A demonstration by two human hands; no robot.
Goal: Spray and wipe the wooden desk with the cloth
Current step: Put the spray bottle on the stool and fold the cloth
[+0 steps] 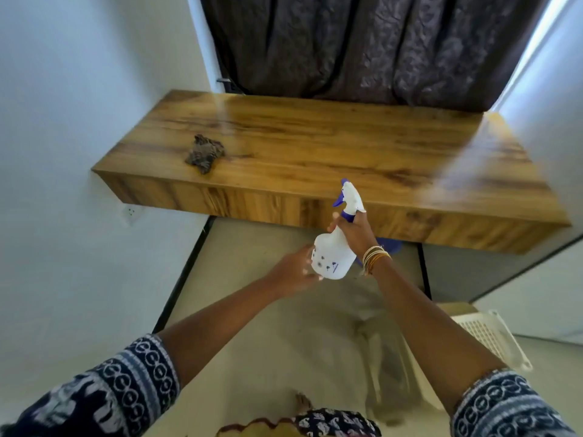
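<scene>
Head view: I look down at my two arms and the wooden desk (315, 143) in front of me.
Cloth: the cloth (205, 154) lies crumpled on the left end of the desk, near the front edge. No hand touches it.
Left hand: my left hand (295, 272) is under and beside the bottle's fat bottom. My fingers look loose and spread on it. It is blurry, so I cannot tell how hard I press.
Bottle: the spray bottle (334, 247) is in the air, just in front of the desk's front edge. It tilts, bottom toward me and to the left, nozzle up and toward the desk.
Right hand: my right hand (355, 230) is curled round the bottle's neck, just under the purple trigger.
What matters next: I think the nozzle needs to point at the desk top, which lies ahead of and past my hands. The cloth is well off to the left, so my left hand is nearer to it.
Hard to see: I cannot tell if a finger is on the trigger. A blue thing under the desk is mostly hidden behind my right wrist.
</scene>
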